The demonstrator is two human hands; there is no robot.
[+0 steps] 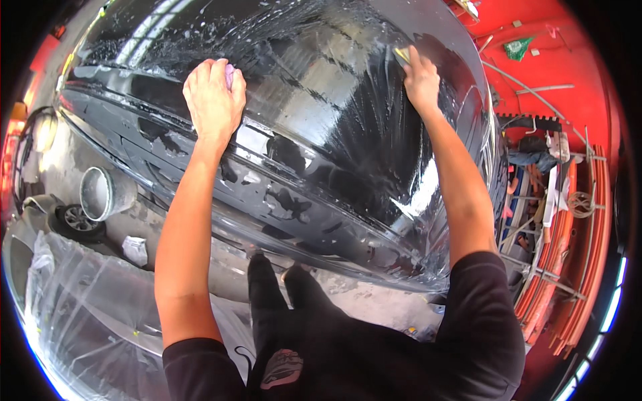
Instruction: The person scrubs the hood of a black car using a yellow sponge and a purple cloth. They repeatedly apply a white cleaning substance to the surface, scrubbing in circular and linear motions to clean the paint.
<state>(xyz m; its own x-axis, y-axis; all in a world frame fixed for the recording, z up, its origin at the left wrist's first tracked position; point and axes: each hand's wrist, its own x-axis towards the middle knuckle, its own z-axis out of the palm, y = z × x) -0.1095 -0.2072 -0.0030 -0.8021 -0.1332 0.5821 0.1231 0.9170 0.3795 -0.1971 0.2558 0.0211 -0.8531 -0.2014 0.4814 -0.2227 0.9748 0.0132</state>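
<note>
A glossy black car body panel (321, 120), wet and covered with a clear film, fills the upper middle of the view. My left hand (212, 99) presses on the panel at the upper left, closed around a small pink piece (229, 75) that pokes out by the fingers. My right hand (421, 79) reaches farther up and to the right, gripping a small yellow squeegee (401, 55) whose edge lies on the wet film. Streaks of water and bubbles spread over the film between both hands.
A sheet of crumpled clear plastic (87, 314) lies on the floor at lower left. A grey bucket (103, 194) and a car wheel (79, 220) stand at left. Red walls and orange racks (568, 234) line the right side. My dark shoes (287, 287) stand below the panel.
</note>
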